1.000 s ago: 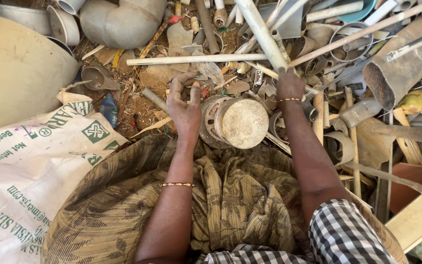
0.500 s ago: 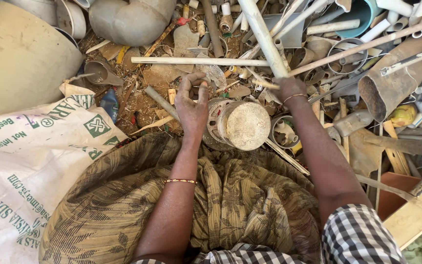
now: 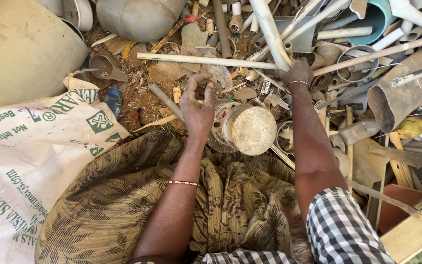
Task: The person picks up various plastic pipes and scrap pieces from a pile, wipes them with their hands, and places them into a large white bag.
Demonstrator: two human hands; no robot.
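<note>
Hands | left hand (image 3: 197, 105) half-curled, pinching a small pale plastic scrap (image 3: 210, 87) above the round dusty cream pipe cap (image 3: 253, 129) | right hand (image 3: 296, 74) closed on long white plastic pipe (image 3: 271, 33) | risk: tugging may shift crossed thin pipe (image 3: 206, 60), tumbling jagged offcuts onto fingers.

- A scrap-sorting yard, out in the open on bare dirt.
- Beyond the hands lies a heap of broken plastic pipes (image 3: 269, 29) and fittings.
- Left of the hands, a printed woven sack (image 3: 20, 161).
- Sunlight and dusty ground (image 3: 147, 98) show through the litter.
</note>
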